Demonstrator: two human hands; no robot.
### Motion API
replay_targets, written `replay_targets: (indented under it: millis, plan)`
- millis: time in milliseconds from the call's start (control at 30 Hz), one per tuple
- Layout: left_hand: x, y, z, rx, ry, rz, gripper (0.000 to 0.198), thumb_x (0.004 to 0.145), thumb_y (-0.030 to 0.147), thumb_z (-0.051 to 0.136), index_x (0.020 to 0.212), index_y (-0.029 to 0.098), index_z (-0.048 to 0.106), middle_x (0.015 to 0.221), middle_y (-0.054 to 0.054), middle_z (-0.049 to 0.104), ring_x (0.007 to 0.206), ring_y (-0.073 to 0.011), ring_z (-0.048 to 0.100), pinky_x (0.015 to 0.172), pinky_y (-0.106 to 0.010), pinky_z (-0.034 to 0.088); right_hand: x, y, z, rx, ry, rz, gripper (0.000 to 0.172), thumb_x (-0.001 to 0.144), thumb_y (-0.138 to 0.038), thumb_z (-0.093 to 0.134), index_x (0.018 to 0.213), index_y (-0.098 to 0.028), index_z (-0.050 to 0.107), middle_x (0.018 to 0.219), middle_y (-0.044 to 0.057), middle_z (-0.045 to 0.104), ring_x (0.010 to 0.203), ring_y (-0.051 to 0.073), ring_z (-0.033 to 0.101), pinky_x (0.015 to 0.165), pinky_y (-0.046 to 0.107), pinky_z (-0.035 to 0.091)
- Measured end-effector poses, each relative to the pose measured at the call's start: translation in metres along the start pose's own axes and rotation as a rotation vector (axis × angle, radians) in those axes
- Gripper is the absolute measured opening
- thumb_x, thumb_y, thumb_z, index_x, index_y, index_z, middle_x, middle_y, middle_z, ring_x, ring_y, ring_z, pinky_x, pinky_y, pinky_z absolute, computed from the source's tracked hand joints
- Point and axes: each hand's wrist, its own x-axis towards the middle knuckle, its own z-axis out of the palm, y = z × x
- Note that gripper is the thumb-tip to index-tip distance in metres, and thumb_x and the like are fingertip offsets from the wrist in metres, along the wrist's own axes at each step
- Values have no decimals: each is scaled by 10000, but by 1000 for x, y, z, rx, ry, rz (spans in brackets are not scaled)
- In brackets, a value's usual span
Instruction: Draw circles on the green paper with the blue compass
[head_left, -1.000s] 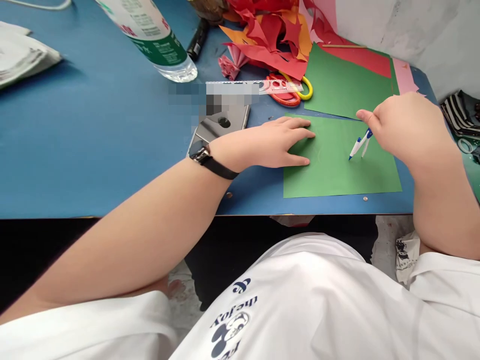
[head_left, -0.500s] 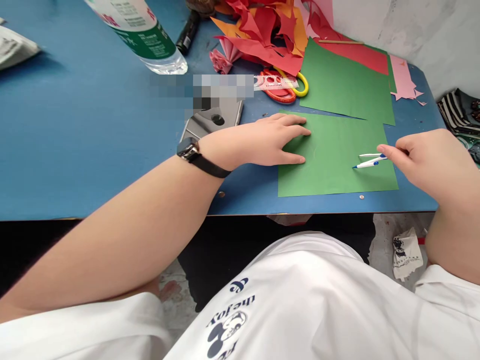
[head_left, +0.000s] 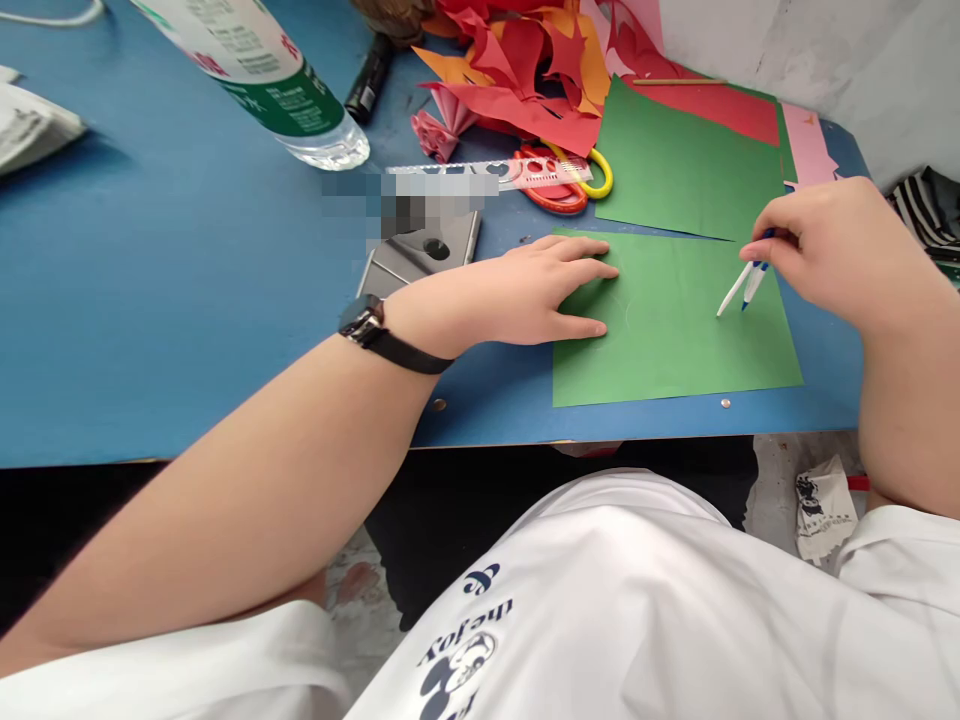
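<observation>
A sheet of green paper (head_left: 660, 350) lies near the front edge of the blue table. My left hand (head_left: 551, 285) rests on its left side, fingers spread flat and holding nothing. Faint curved lines show on the paper by those fingertips. Above the sheet's right part, my right hand (head_left: 817, 245) pinches the top of a white and blue drawing compass (head_left: 752, 284). The two legs of the compass point down to the left, a little apart. Whether their tips touch the paper I cannot tell.
Behind lies a second green sheet (head_left: 682, 165). Red-and-yellow-handled scissors (head_left: 559, 195) and a clear ruler (head_left: 525, 172) sit near red and orange paper scraps (head_left: 517, 70). A grey phone (head_left: 420, 250) and a water bottle (head_left: 292, 90) stand to the left. A wall borders the back right.
My right hand has risen slightly and turned, and the compass has swung from lying almost level to a steeper angle. My left hand stays on the sheet. The view has shifted slightly.
</observation>
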Motion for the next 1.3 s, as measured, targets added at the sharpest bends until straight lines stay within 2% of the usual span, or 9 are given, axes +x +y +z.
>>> replay_targets:
  millis: [133,267,467,633,767,933,1067,1200,1300]
  plan:
    - [-1,0,0,-7,-5,2,939,1182,857,480,1921,285,570,2167,-92,342,2021,-434,325,1671,-609,262,-3,-17,0,74,2,-144,226,1139,-294,673,1105,-285,896,1193,109,899,1117,362,806,1087,538,617]
    - [-2,2,-2,-13,11,14,850,1208,781,543,1905,295,571,2170,-88,344,2021,-430,327,1673,-622,263,-25,-21,-6,186,-53,-231,355,1169,-325,596,1112,-302,946,1224,126,923,1051,346,815,1065,547,652]
    - [0,2,-4,-38,9,17,843,1193,741,603,1906,293,580,2168,-100,358,2020,-438,326,1675,-657,263,-57,13,-7,354,-247,-392,359,1125,-310,598,1024,-313,942,1268,77,951,964,279,850,956,468,665]
    - [2,-1,-3,-38,2,1,938,1141,821,601,1922,300,592,2169,-81,354,2023,-435,318,1683,-620,255,-60,47,-8,372,-318,-300,369,1096,-294,577,938,-304,911,1358,69,965,1034,277,888,977,474,680]
    - [2,-1,-3,-37,1,5,965,1133,813,581,1930,268,589,2165,-109,361,2014,-463,335,1671,-636,273,-46,59,-13,402,-327,-255,232,1038,-328,647,900,-293,830,1342,75,965,1085,297,891,986,484,686]
    - [1,-2,-3,-33,-1,6,976,1120,842,576,1920,283,602,2162,-110,366,2022,-442,331,1673,-617,263,-25,43,-16,429,-292,-237,238,1069,-352,641,1092,-326,876,1232,44,964,1096,283,875,987,465,675]
    - [2,-4,-1,-35,2,20,969,1132,878,531,1929,330,575,2167,-81,354,2033,-422,317,1677,-605,252,-11,17,-15,416,-346,-309,288,1071,-370,634,1157,-358,909,1233,22,970,1137,308,891,1017,496,687]
    - [2,-6,0,-39,12,26,998,1125,919,500,1925,329,581,2159,-89,366,2031,-442,327,1679,-591,248,-1,-2,-13,353,-352,-340,351,1056,-329,599,1187,-364,923,1175,3,963,977,287,839,917,473,631]
    - [1,-5,1,-40,20,31,965,1147,912,509,1921,342,592,2160,-81,370,2025,-436,341,1678,-594,257,6,-8,-8,350,-272,-277,333,1053,-298,623,1185,-347,925,1129,19,951,939,280,810,926,461,628]
